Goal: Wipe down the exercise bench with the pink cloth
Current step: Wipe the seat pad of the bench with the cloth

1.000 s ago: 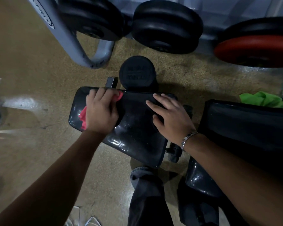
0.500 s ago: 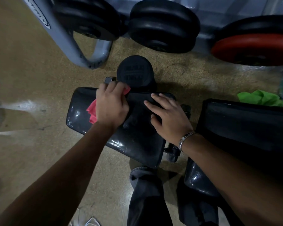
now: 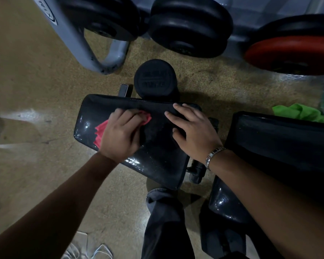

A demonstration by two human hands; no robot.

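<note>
Now your left hand [image 3: 120, 135] grips the pink cloth [image 3: 100, 132], bunched under the palm and pressed onto the seat of the exercise bench [image 3: 157, 163]. Your right hand [image 3: 194, 132] lies flat beside it, fingers straight, steadying the seat. Wiping seems midway; next you should sweep toward the near edge, then the back pad [image 3: 279, 144].

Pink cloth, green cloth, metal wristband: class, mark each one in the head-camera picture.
pink cloth [image 3: 99, 132], head view, on the bare folds at its left end.
green cloth [image 3: 299, 114], head view, on the middle of the crumpled heap.
metal wristband [image 3: 212, 156], head view, on its shiny links.
</note>
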